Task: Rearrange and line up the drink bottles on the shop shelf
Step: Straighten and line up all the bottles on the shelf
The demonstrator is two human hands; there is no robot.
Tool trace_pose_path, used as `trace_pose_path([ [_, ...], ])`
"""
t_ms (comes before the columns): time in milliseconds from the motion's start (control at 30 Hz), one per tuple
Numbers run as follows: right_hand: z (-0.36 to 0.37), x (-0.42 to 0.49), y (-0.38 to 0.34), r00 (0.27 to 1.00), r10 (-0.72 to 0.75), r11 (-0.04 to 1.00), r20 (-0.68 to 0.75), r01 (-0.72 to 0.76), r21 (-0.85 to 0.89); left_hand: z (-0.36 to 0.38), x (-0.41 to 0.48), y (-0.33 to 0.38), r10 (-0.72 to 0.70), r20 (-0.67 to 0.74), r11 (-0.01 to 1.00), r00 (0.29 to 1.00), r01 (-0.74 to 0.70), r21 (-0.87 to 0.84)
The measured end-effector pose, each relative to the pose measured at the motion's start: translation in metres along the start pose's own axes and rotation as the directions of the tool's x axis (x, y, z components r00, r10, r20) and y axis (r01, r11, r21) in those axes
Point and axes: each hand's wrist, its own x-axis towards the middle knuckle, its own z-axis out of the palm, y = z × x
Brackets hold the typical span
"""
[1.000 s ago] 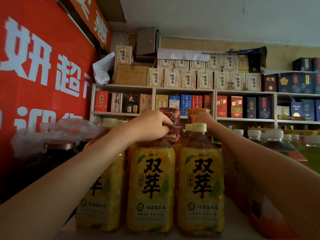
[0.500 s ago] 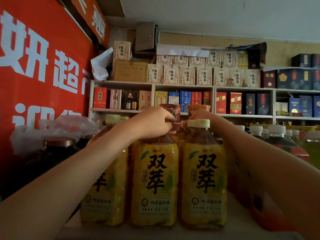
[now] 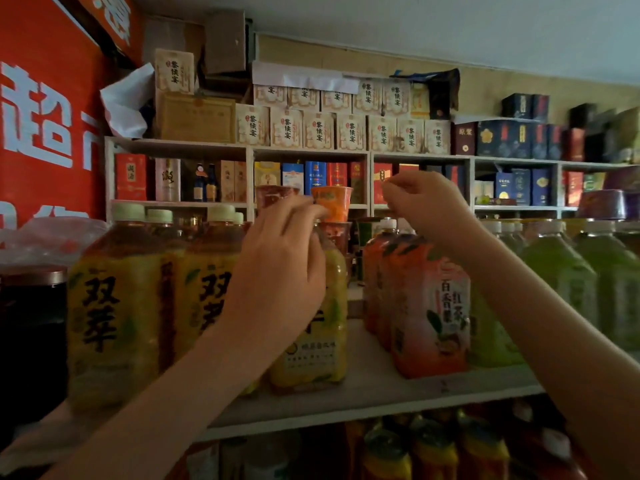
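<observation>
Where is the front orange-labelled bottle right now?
The orange-labelled bottle stands right of centre in the head view, on the shelf below the right hand, between the nearest yellow bottle and the green bottles.

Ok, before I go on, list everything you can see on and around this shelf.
Yellow bottles: three labels in front, more caps behind; yellow; shelf left.
Orange-red bottles: one file, count unclear; orange-red; shelf middle.
Green bottles: at least two; green; shelf right.
Dark jar: one; brown lid; far left.
Cups: two; red, orange; behind the yellow bottles.
Boxes: many; cream, red, blue; back shelves.
Banner: one; red; left wall.
Lower bottles: several; yellowish; shelf below.
Left hand: one; at a yellow bottle's neck, grip unclear.
Right hand: one; raised above orange-red bottles, fingers curled, holding nothing visible.
</observation>
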Motion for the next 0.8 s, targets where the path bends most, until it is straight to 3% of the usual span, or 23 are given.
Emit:
trace_pose_path([
  [100, -0.018, -0.024, 0.025, 0.995, -0.058, 0.997, -0.083, 0.053, -0.058, 0.021, -0.014, 0.029, -0.016, 0.124, 0.989, 0.992, 0.034, -0.147],
  [200, -0.031, -0.041, 0.063, 0.997, -0.049, 0.998, -0.063, 0.047, -0.036, 0.054, -0.024, 0.057, -0.159, 0.252, 0.932, 0.954, 0.23, -0.281],
  [300, -0.035, -0.055, 0.096, 0.996, -0.004, 0.997, 0.084, -0.002, 0.073, 0.088, -0.023, 0.075, -0.385, 0.447, 0.764, 0.808, 0.551, -0.337],
  [433, -0.032, -0.07, 0.125, 0.978, -0.053, 0.985, 0.203, 0.017, 0.173, 0.126, -0.022, 0.085, -0.522, 0.573, 0.539, 0.632, 0.765, -0.353],
  [500, -0.031, -0.073, 0.13, 0.971, -0.082, 0.977, 0.226, 0.034, 0.21, 0.136, -0.024, 0.085, -0.547, 0.591, 0.45, 0.593, 0.804, -0.389],
  [667, -0.034, -0.072, 0.133, 0.959, -0.078, 0.964, 0.272, 0.003, 0.266, 0.14, -0.019, 0.089, -0.601, 0.584, 0.341, 0.545, 0.836, -0.43],
  [800, -0.044, -0.047, 0.119, 0.967, -0.072, 0.958, 0.244, -0.001, 0.286, 0.131, 0.005, 0.088, -0.573, 0.543, 0.431, 0.613, 0.79, -0.436],
])
